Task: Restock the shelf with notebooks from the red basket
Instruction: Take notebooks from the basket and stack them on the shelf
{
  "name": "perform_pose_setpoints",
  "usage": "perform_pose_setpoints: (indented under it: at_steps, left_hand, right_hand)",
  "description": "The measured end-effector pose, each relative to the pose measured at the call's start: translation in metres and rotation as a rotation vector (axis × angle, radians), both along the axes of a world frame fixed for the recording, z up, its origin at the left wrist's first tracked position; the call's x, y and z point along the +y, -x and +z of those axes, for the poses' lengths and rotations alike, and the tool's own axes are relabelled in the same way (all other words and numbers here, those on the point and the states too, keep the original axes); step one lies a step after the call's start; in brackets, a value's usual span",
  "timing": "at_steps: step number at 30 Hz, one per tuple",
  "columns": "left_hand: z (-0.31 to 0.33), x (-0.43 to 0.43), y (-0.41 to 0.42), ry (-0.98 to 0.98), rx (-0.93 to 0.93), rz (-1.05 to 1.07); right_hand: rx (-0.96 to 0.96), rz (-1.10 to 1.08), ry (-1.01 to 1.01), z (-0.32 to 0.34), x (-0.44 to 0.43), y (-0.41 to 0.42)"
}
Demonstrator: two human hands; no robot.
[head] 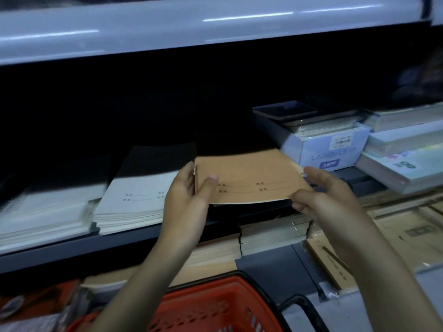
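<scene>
Left grip (189, 188) and right grip (328, 195) each pinch an end of the brown notebook (251, 178), held flat above the shelf (72, 250) gap at 3 o'clock of the white stack (136, 200), probably so it slides in level. The red basket (215, 303) sits at 6 o'clock.

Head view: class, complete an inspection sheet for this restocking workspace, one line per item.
Surface: dark shelf, its back in shadow.
Job's things: brown notebook held at the shelf front, between a white stack and a box; red basket below.
Clutter: brown packs on the lower level at right.
Grippers: left hand grips the notebook's left edge; right hand pinches its right corner.
Cables: nothing seen.
Surroundings: pale upper shelf overhead.
</scene>
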State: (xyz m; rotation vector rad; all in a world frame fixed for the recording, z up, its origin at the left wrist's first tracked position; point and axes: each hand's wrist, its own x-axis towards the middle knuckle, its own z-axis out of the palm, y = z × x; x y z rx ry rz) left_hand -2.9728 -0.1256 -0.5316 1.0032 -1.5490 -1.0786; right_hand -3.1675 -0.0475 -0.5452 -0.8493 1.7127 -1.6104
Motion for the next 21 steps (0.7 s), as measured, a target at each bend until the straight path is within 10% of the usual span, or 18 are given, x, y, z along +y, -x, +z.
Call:
perform_pose_setpoints:
  at_steps: [21]
  left_hand:
    - [-0.003, -0.001, 0.017, 0.271, -0.553, 0.176]
  right_hand:
    - [0.174, -0.172, 0.047, -0.019, -0.027, 0.012]
